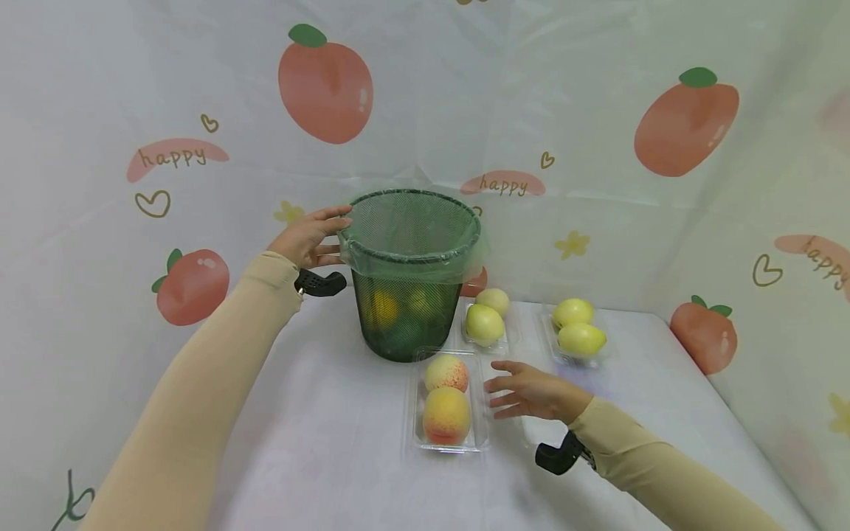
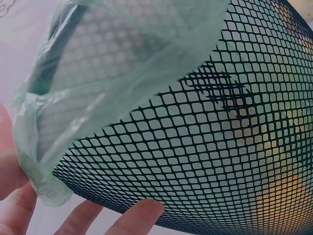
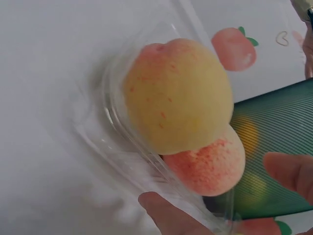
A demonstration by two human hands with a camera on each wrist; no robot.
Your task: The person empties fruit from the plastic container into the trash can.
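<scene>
Steadying the mesh bin (image 1: 438, 313) appears in hand, the left hand (image 1: 307, 237) touching its left rim with extended fingers; the open right hand (image 1: 536, 391), right of the near peach tray (image 1: 451, 448), should next grip that.

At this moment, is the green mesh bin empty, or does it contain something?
Not empty: through the mesh bin, a yellow-orange fruit is visible low inside.

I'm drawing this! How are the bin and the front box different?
The bin is tall and round; the box is low and rectangular. The bin is dark green mesh, while the box is clear. The bin wears a bag; the box has none. Both hold fruit.
</scene>
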